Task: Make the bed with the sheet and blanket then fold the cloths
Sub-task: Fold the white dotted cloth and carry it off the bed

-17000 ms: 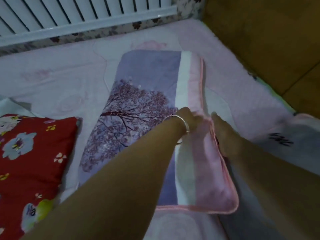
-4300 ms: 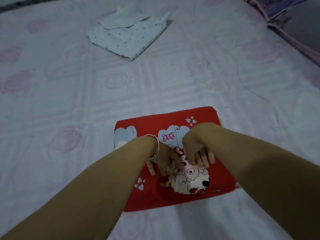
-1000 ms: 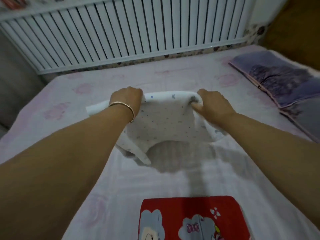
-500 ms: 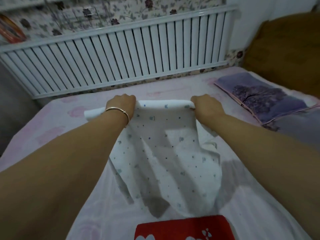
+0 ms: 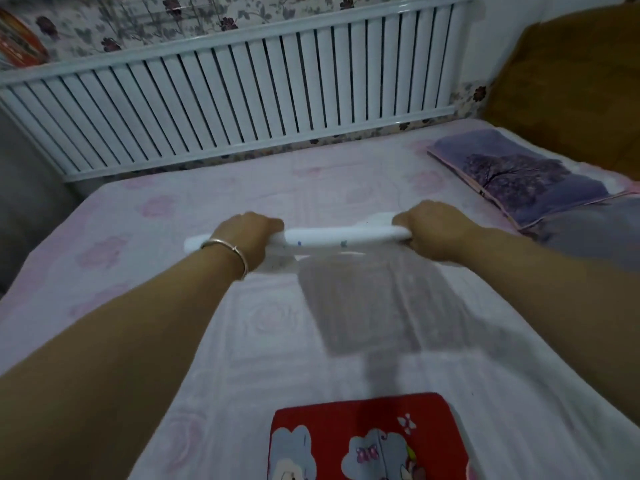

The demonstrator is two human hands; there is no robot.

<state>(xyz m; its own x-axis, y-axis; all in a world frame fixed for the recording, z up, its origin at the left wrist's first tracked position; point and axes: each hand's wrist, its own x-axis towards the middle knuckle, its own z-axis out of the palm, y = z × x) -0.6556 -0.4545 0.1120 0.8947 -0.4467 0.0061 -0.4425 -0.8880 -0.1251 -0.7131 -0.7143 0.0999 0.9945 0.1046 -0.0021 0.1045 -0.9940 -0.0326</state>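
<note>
I hold a white dotted cloth (image 5: 341,236) stretched between both hands above the pink flowered bed sheet (image 5: 138,265). My left hand (image 5: 247,233), with a thin bangle on the wrist, grips its left end. My right hand (image 5: 438,230) grips its right end. The cloth shows almost edge-on as a narrow band and casts a dark shadow on the sheet below. A folded red cartoon cloth (image 5: 367,438) lies on the bed near me. A folded purple tree-print blanket (image 5: 519,174) lies at the right of the bed.
A white radiator (image 5: 235,95) runs along the flowered wall behind the bed. A brown headboard (image 5: 568,88) stands at the far right. A grey surface (image 5: 24,202) borders the bed's left side.
Half a second ago the dotted cloth hung down open from my hands. Now it is swung up and level, seen as a thin band. Both hands have dropped a little.
</note>
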